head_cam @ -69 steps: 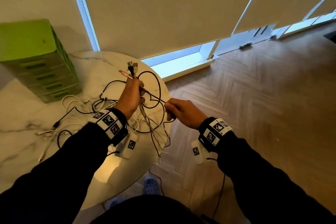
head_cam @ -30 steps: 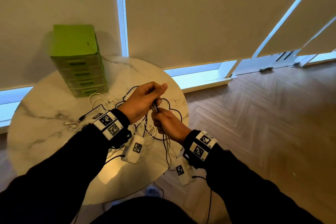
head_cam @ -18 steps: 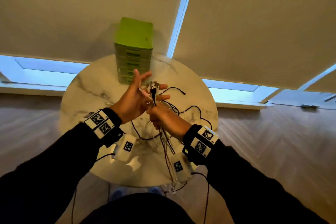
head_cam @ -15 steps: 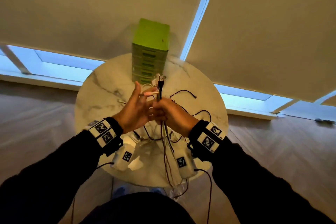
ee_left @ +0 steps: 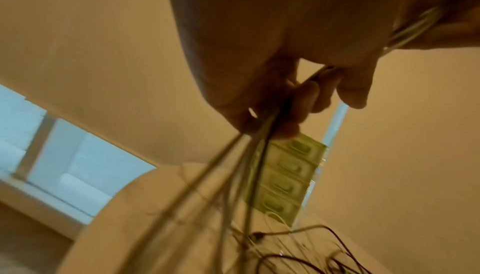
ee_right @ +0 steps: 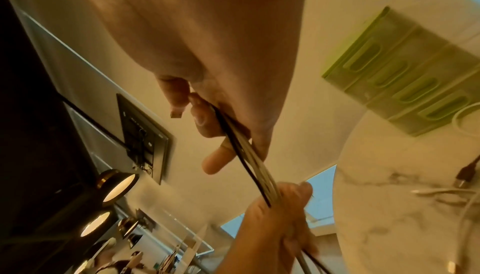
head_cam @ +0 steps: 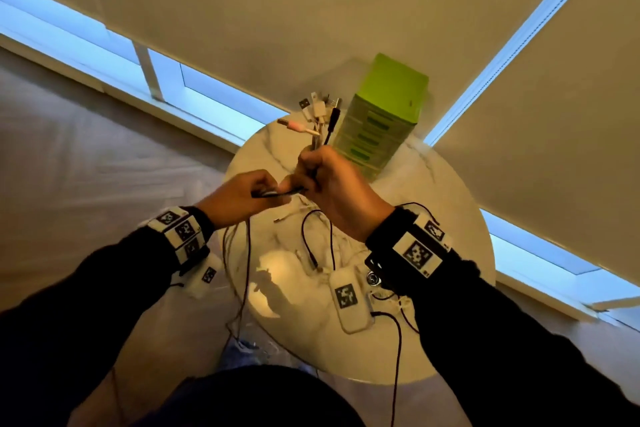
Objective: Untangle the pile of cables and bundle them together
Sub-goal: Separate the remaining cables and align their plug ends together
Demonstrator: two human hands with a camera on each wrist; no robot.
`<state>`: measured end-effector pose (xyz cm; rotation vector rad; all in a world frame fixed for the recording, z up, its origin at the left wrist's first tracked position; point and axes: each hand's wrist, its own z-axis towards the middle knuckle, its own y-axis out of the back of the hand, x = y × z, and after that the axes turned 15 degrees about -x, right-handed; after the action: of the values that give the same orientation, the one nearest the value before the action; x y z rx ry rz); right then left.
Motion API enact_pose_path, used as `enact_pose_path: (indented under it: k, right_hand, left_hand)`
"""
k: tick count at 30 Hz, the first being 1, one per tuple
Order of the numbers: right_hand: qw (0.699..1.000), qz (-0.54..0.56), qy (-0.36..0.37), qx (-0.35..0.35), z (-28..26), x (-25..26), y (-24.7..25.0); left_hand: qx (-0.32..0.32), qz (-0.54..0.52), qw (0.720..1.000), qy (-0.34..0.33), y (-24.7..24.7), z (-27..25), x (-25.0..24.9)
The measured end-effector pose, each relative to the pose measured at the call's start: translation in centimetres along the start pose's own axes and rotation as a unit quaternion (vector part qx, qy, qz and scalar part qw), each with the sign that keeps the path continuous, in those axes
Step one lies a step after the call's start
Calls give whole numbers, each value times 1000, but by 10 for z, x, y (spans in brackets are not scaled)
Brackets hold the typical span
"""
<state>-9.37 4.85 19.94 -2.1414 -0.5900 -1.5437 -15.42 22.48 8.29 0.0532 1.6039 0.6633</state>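
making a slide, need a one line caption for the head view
Right hand grips gathered cables upright, left hand pulls them taut over marble table.

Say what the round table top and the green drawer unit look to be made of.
Table top: looks like polished marble or a marble-look slab, since it is white with grey veins and mirrors a lamp glare.
Green drawer unit: seemingly moulded plastic, from its uniform lime colour, slightly translucent fronts and recessed slot handles.

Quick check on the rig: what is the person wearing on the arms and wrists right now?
Both arms are in dark long sleeves. Each wrist carries a black band with white square-patterned marker tags. A small white marker-tagged module hangs under each wrist, with thin black wires trailing. The left hand and right hand are bare.
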Motion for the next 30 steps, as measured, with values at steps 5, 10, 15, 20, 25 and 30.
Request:
enact_pose_path:
  k: [5,10,15,20,25,30]
  right_hand:
    - [999,20,30,-15,12,-11,-21]
    - [998,2,-30,-52,29,-30,-13]
    - [994,-66,-91,-17,33,-46,3]
    - [990,-117,-65,49,31,-57,11]
    - [995,-61,-68,34,36,-67,26]
    - [998,-41,-42,13,37,-108,35]
  left_hand:
    - [-6,30,999,40,0,-14,29]
    - [199,-31,977,74,-31,-48,20]
    - [141,-235,957,94,-33,-37,2]
    - [72,-371,917,125,-43,-7,-22]
    - [68,-233,968,60,-40,9,-31]
    - [77,-215,973,46,-36,25,-44]
